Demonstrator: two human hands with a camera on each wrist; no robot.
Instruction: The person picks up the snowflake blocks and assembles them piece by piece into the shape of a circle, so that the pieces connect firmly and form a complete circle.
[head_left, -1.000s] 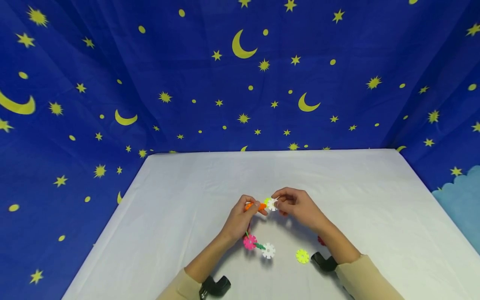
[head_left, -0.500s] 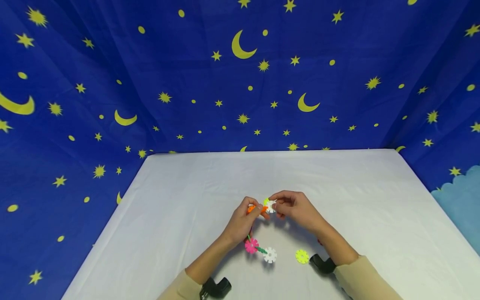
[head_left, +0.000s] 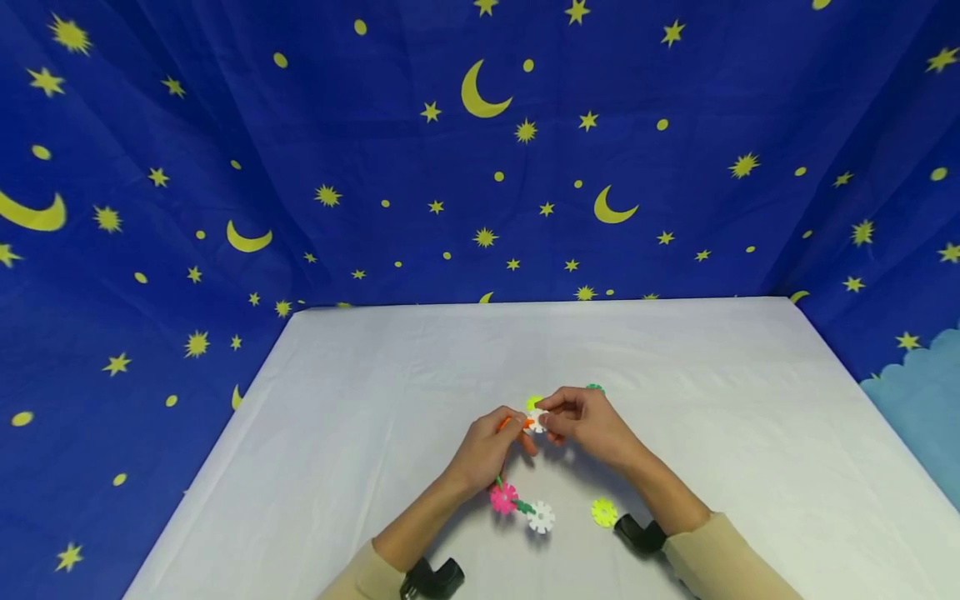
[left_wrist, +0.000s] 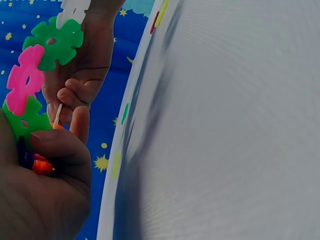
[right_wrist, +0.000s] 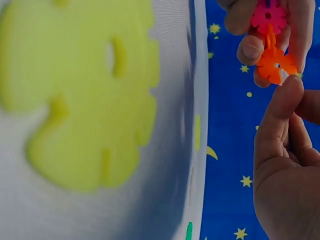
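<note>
Orange disc [right_wrist: 269,68], white disc [head_left: 536,427] — in fingers [right_wrist: 291,92]

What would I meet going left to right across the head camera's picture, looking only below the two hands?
Left black wrist device → pink notched disc → green disc seen edge-on → white notched disc → yellow notched disc → right black wrist device.
</note>
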